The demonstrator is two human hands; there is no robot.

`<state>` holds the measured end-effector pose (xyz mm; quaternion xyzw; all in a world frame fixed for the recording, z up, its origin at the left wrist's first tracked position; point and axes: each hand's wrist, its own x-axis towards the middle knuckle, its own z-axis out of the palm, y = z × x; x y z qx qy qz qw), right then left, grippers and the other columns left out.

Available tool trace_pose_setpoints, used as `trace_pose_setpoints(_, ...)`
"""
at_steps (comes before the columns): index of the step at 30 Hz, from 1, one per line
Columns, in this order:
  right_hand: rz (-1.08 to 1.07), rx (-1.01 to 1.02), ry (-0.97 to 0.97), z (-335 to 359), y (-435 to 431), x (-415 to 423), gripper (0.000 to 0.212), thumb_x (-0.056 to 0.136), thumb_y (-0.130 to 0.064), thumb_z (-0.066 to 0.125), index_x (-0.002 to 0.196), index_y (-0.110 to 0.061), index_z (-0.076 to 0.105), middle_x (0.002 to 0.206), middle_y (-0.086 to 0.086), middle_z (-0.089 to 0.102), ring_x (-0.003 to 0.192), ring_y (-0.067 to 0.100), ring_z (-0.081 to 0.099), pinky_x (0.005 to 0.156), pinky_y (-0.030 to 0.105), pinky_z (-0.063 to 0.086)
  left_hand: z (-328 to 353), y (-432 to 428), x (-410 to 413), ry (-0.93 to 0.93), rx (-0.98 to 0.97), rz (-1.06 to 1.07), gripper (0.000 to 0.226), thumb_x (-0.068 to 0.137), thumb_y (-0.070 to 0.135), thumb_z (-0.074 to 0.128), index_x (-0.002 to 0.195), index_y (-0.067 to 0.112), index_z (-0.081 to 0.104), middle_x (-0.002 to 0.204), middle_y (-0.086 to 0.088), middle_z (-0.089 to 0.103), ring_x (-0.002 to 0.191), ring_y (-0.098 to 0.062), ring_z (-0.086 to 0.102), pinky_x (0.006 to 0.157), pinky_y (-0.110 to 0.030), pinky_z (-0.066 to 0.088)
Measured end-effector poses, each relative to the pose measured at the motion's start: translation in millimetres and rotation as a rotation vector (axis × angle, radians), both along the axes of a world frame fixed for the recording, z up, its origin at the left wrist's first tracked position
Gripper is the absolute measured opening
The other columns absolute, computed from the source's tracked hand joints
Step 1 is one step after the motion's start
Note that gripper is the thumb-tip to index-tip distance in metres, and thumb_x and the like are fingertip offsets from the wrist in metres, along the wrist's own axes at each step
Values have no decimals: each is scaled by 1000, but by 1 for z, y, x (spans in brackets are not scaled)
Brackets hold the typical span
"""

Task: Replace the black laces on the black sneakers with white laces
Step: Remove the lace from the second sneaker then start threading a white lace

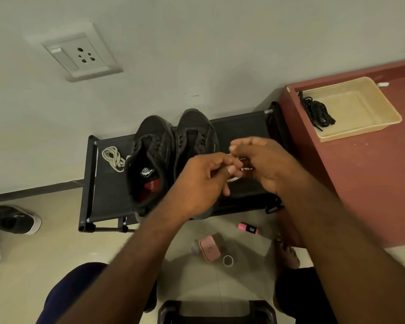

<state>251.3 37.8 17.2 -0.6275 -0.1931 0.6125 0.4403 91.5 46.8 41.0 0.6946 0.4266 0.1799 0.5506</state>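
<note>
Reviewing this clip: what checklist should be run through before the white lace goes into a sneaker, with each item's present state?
1. Black laces lie in the tray: ok.
2. Both sneakers stand on the rack: ok.
3. Left hand and right hand both pinch the white lace: ok.
4. White lace untangled, tip free: cannot tell, fingers hide it.
5. Eyelets empty on the sneaker under the hands: cannot tell.
6. Spare white lace lies on the rack: ok.

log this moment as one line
left hand, right hand: pinching white lace above sneakers | black laces: in tray | spare white lace: coiled on rack
</note>
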Motion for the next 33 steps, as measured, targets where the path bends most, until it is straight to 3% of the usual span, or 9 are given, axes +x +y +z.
trace_pose_setpoints(4,-571,27,261,-8,10,29,38,98,2,50,134,-9,45,98,11,67,73,17,66,55,26,57,-2,-6,-2,150,-14,-119,22,99,10,54,113,25,61,90,6,73,54,0,58,57,-22,47)
trace_pose_setpoints(6,-627,0,205,-9,9,39,42,98,0,51,139,-8,45,103,9,69,64,10,61,47,20,48,-6,-9,-2,214,25,-141,32,98,10,54,127,25,55,98,7,73,60,5,60,62,-22,49)
trace_pose_setpoints(11,-14,258,139,7,-4,28,17,95,-12,58,110,-8,66,94,6,74,45,6,43,36,16,26,-5,8,6,231,415,144,49,93,18,65,139,17,50,135,3,56,106,-12,60,91,-25,50)
trace_pose_setpoints(14,211,380,258,14,-8,22,19,88,-18,60,100,-8,69,75,6,65,44,8,44,35,16,27,2,35,10,281,524,-30,50,90,15,67,137,14,52,136,-3,56,125,-17,52,108,-38,43)
trace_pose_setpoints(17,89,412,194,12,-4,23,14,91,-16,57,98,-9,67,75,4,65,50,10,48,38,18,31,10,42,13,72,195,-39,17,95,11,60,109,11,69,98,-5,74,95,-17,70,94,-41,54)
trace_pose_setpoints(20,-55,446,218,12,-1,28,15,97,-9,47,95,-10,62,87,7,72,54,13,53,42,21,35,10,38,18,-138,-93,127,23,95,18,62,117,10,64,103,-10,73,96,-18,71,91,-33,56)
trace_pose_setpoints(23,-47,453,172,14,-2,23,15,99,-8,47,96,-8,61,88,8,74,55,15,54,42,21,37,1,35,25,-151,-145,76,47,93,27,67,133,9,52,106,-7,72,100,-21,70,94,-35,54)
trace_pose_setpoints(30,-450,490,-2,0,6,34,14,103,-7,47,100,-12,60,85,6,72,73,19,70,67,30,57,3,39,13,-179,-221,305,15,98,16,59,103,7,70,70,-1,66,58,-11,59,64,-24,56)
trace_pose_setpoints(33,-485,365,-375,-11,7,36,14,102,-14,54,107,-18,66,100,-1,73,93,15,70,89,37,59,2,46,-6,-36,-147,337,15,97,20,60,95,10,70,66,1,66,52,-7,55,52,-21,51)
